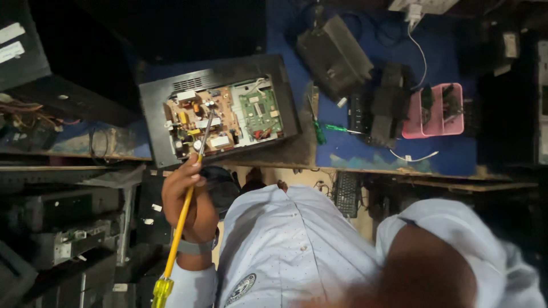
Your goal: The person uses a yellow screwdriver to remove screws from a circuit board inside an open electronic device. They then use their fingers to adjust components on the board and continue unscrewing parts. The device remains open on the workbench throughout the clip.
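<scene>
Left hand (188,199) closed around yellow-handled tool (178,228) — tip resting on brown circuit board (200,122) inside open black casing (157,114) on blue bench (365,151). Right hand fingers out of view — state undeterminable.

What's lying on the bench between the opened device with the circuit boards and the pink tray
In the head view, a green-handled screwdriver lies on the blue mat between the opened device and the pink tray, along with dark, blocky parts just left of the tray.

Blue-topped workbench (365,149), dim room — cluttered shelves (63,228)
</scene>
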